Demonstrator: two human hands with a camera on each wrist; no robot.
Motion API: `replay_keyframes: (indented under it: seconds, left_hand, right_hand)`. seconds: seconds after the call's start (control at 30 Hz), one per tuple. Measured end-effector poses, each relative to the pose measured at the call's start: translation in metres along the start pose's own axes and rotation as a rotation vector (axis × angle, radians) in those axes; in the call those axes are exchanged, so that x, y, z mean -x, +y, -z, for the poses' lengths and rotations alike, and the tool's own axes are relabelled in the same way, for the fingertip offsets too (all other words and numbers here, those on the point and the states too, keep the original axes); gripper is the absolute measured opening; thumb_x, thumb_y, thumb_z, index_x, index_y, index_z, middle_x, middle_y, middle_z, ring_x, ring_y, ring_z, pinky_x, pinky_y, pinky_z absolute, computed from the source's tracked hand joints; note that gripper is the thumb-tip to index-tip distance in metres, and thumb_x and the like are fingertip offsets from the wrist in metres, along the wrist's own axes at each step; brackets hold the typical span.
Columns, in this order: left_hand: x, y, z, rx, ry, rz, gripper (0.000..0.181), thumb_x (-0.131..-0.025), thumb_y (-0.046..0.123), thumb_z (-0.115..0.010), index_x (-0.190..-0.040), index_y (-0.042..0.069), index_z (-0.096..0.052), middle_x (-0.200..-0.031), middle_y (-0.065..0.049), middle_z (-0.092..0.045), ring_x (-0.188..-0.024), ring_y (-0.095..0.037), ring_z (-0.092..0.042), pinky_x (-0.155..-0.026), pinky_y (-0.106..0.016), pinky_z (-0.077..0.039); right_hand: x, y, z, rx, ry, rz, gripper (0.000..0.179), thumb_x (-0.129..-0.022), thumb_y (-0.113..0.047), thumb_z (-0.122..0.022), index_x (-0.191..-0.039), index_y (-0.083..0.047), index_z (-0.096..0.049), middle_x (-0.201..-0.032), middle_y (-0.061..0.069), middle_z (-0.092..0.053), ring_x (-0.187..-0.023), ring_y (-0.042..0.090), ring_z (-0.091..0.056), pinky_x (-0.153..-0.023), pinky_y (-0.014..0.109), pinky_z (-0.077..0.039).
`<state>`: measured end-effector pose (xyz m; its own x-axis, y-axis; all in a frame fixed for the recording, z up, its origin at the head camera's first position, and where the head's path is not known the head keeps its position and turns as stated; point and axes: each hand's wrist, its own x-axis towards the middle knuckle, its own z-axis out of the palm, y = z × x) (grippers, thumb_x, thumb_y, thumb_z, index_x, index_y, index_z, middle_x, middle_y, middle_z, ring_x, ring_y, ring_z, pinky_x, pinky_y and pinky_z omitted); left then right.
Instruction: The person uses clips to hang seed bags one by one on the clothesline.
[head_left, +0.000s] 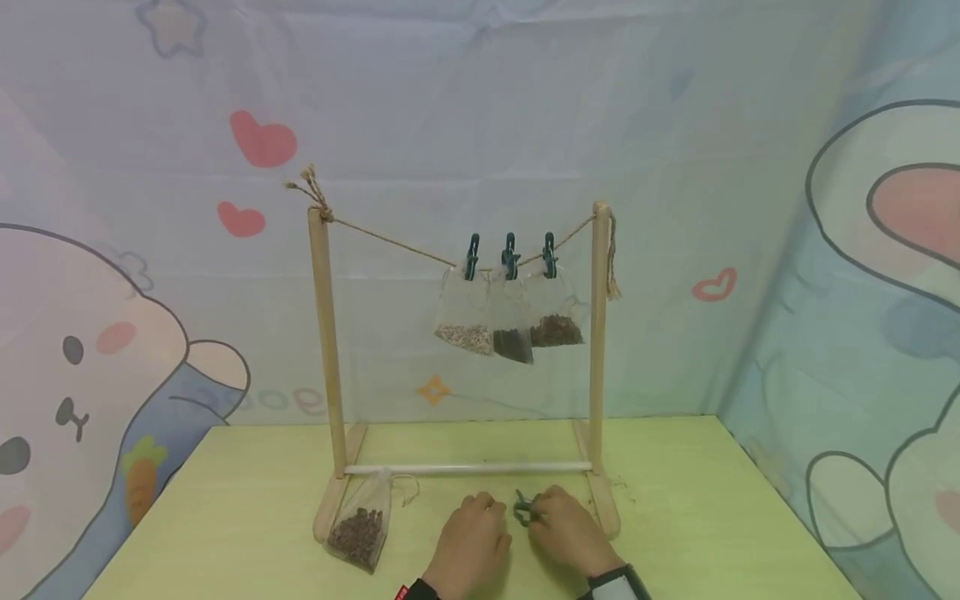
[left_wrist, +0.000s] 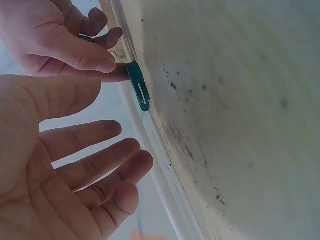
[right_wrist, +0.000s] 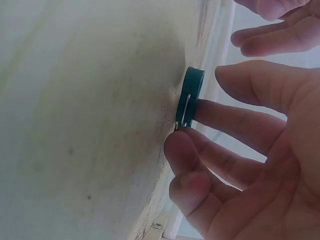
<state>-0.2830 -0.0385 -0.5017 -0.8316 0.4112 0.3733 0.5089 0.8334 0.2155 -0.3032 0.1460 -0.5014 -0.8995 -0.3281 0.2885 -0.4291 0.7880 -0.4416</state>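
Observation:
A dark green spring clip (head_left: 522, 510) lies on the table between my hands. My right hand (head_left: 572, 533) is at the clip, with fingertips touching its side; in the right wrist view the thumb stands apart from the clip (right_wrist: 189, 97). My left hand (head_left: 468, 546) is held low over the table just left of it, palm bare and fingers loosely spread in the left wrist view. Further left, a mesh drawstring bag (head_left: 360, 533) with brown chunks inside lies against the foot of a wooden rack (head_left: 322, 333).
From the sagging rope (head_left: 397, 243) of the rack hang three mesh bags (head_left: 465, 321) by dark green clips (head_left: 511, 254). A white bar (head_left: 465, 469) joins the posts low down. Small dark crumbs dot the yellow table (head_left: 690, 500). A printed cloth (head_left: 480, 108) stands behind.

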Motion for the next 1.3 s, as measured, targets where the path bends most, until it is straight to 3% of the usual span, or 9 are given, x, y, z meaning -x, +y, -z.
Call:
replay_keyframes:
  seconds: [0.17, 0.33, 0.43, 0.53, 0.67, 0.8, 1.03, 1.13, 1.3]
  left_hand:
    - [0.001, 0.000, 0.003, 0.006, -0.007, 0.020, 0.025, -0.085, 0.016, -0.083, -0.105, 0.002, -0.075, -0.100, -0.008, -0.069, -0.088, -0.023, -0.065, -0.072, -0.029, -0.057]
    - [0.002, -0.002, 0.005, 0.014, 0.012, 0.030, 0.026, -0.084, 0.016, -0.083, -0.105, 0.002, -0.075, -0.100, -0.009, -0.069, -0.089, -0.024, -0.065, -0.073, -0.032, -0.057]
    - [0.001, -0.003, 0.008, 0.065, -0.003, 0.053, 0.028, -0.087, 0.015, -0.080, -0.110, 0.001, -0.074, -0.104, -0.011, -0.070, -0.094, -0.027, -0.067, -0.077, -0.035, -0.059]
    - [0.000, -0.003, 0.015, 0.232, -0.043, 0.124, 0.031, -0.094, 0.017, -0.074, -0.118, -0.002, -0.072, -0.112, -0.014, -0.069, -0.102, -0.032, -0.067, -0.083, -0.042, -0.059]
    - [-0.004, -0.008, 0.024, 0.526, -0.036, 0.208, 0.038, -0.103, 0.026, -0.065, -0.126, -0.004, -0.068, -0.115, -0.016, -0.070, -0.091, -0.026, -0.068, -0.075, -0.040, -0.059]
    - [-0.005, -0.015, 0.033, 0.742, 0.013, 0.200, 0.047, -0.108, 0.038, -0.055, -0.131, -0.001, -0.066, -0.112, -0.014, -0.072, -0.081, -0.016, -0.067, -0.069, -0.034, -0.056]
    - [-0.004, -0.019, 0.050, 1.097, -0.105, 0.315, 0.062, -0.104, 0.054, -0.055, -0.144, 0.006, -0.057, -0.122, -0.010, -0.069, -0.100, -0.026, -0.066, -0.080, -0.040, -0.052]
    - [-0.004, -0.018, 0.053, 1.167, -0.114, 0.327, 0.059, -0.105, 0.047, -0.057, -0.146, 0.005, -0.055, -0.126, -0.009, -0.068, -0.101, -0.022, -0.065, -0.083, -0.036, -0.051]
    - [-0.004, -0.016, 0.057, 1.200, -0.085, 0.317, 0.051, -0.107, 0.040, -0.058, -0.142, 0.003, -0.059, -0.122, -0.009, -0.070, -0.098, -0.019, -0.065, -0.082, -0.033, -0.051]
  right_hand:
    - [-0.001, 0.001, 0.001, -0.046, -0.018, -0.026, 0.004, -0.086, -0.003, -0.074, -0.087, -0.001, -0.077, -0.093, 0.006, -0.063, -0.085, 0.024, -0.064, -0.075, 0.045, -0.058]
    - [-0.001, 0.003, 0.003, -0.065, 0.009, -0.022, 0.010, -0.085, -0.004, -0.072, -0.075, -0.005, -0.073, -0.086, 0.003, -0.061, -0.078, 0.018, -0.059, -0.067, 0.037, -0.054]
    - [-0.001, 0.002, 0.007, -0.087, 0.016, -0.005, 0.009, -0.085, -0.004, -0.073, -0.076, -0.005, -0.073, -0.088, 0.004, -0.062, -0.079, 0.019, -0.060, -0.067, 0.035, -0.054]
    - [-0.001, 0.000, 0.014, -0.128, 0.012, 0.038, 0.006, -0.088, -0.004, -0.074, -0.083, -0.003, -0.075, -0.097, 0.009, -0.065, -0.083, 0.021, -0.064, -0.069, 0.031, -0.056]
    - [-0.002, -0.011, 0.029, -0.214, 0.030, 0.126, 0.009, -0.095, -0.006, -0.071, -0.097, -0.002, -0.078, -0.111, 0.014, -0.066, -0.086, 0.020, -0.067, -0.069, 0.024, -0.057]
    - [-0.002, -0.027, 0.044, -0.288, 0.094, 0.232, 0.016, -0.099, -0.008, -0.068, -0.109, 0.000, -0.078, -0.116, 0.014, -0.066, -0.089, 0.018, -0.067, -0.070, 0.023, -0.056]
    - [0.002, -0.044, 0.053, -0.384, 0.169, 0.403, 0.021, -0.099, -0.005, -0.068, -0.117, 0.004, -0.074, -0.121, 0.019, -0.066, -0.091, 0.017, -0.067, -0.069, 0.025, -0.057]
    - [0.002, -0.047, 0.053, -0.419, 0.166, 0.441, 0.023, -0.098, -0.004, -0.068, -0.120, 0.004, -0.073, -0.121, 0.020, -0.065, -0.091, 0.016, -0.067, -0.068, 0.026, -0.057]
    - [0.001, -0.048, 0.049, -0.438, 0.147, 0.460, 0.026, -0.098, -0.004, -0.069, -0.122, 0.004, -0.072, -0.122, 0.020, -0.066, -0.090, 0.020, -0.069, -0.067, 0.026, -0.057]
